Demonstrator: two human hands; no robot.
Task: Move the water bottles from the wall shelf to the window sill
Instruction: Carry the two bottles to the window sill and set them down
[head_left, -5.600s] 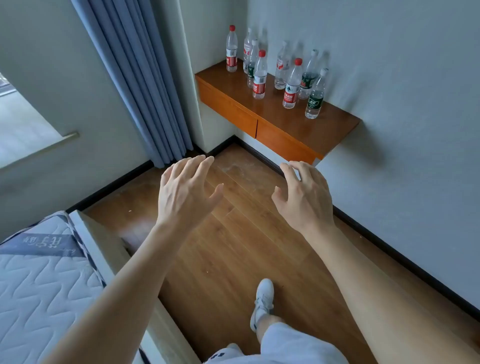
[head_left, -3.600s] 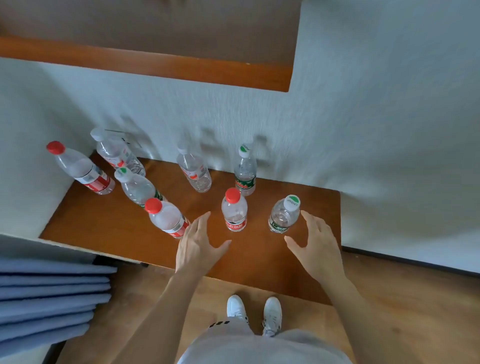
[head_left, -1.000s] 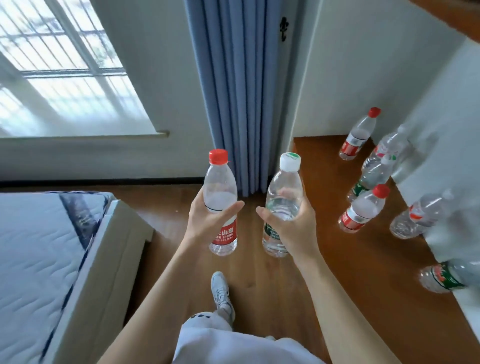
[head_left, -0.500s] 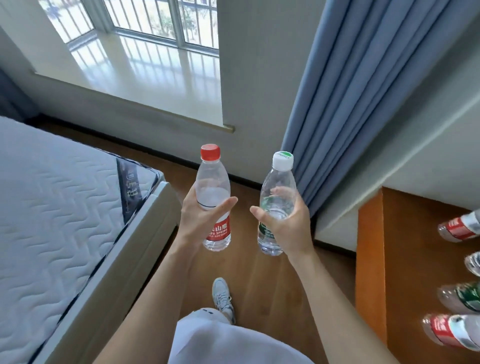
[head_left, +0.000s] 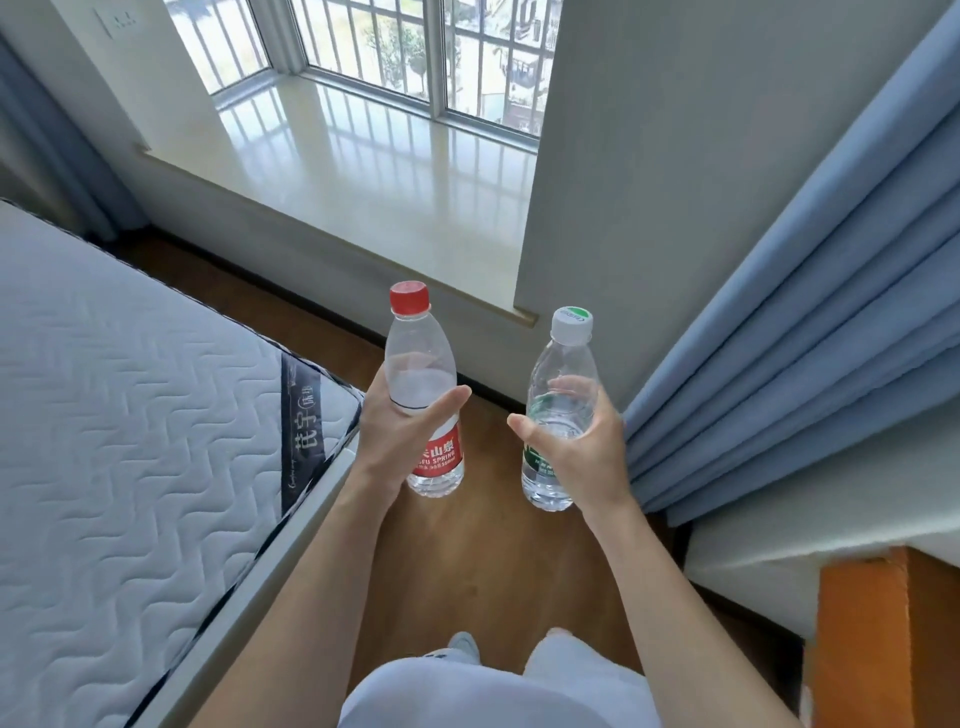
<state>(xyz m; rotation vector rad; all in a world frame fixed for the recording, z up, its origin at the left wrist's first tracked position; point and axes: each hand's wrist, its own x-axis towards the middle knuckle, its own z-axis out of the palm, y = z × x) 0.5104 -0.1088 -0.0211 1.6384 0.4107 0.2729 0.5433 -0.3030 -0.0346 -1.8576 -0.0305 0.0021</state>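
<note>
In the head view we see our left hand (head_left: 397, 439) wrapped round the middle of a red-capped water bottle (head_left: 421, 358), fingers behind it and thumb across the front just above its red label, so the fingers are curled tight on it. Our right hand (head_left: 584, 457) grips a white-capped water bottle (head_left: 563, 358) with a green label in the same way; its fingers show through the clear plastic and the thumb lies across the near side. Both bottles stand upright in the air, side by side and apart from one another, above the wooden floor (head_left: 483, 561). The pale, glossy window sill (head_left: 395, 192) lies farther off, beyond both caps, below the barred window (head_left: 415, 47). A quilted white mattress (head_left: 130, 415) fills the left side, and a blue curtain (head_left: 805, 338) hangs just beside our right hand. At the near right, one corner of the orange-brown wall shelf (head_left: 888, 639) comes into view. Near the bottom edge we see white shorts (head_left: 467, 696) and a shoe (head_left: 465, 644).
</note>
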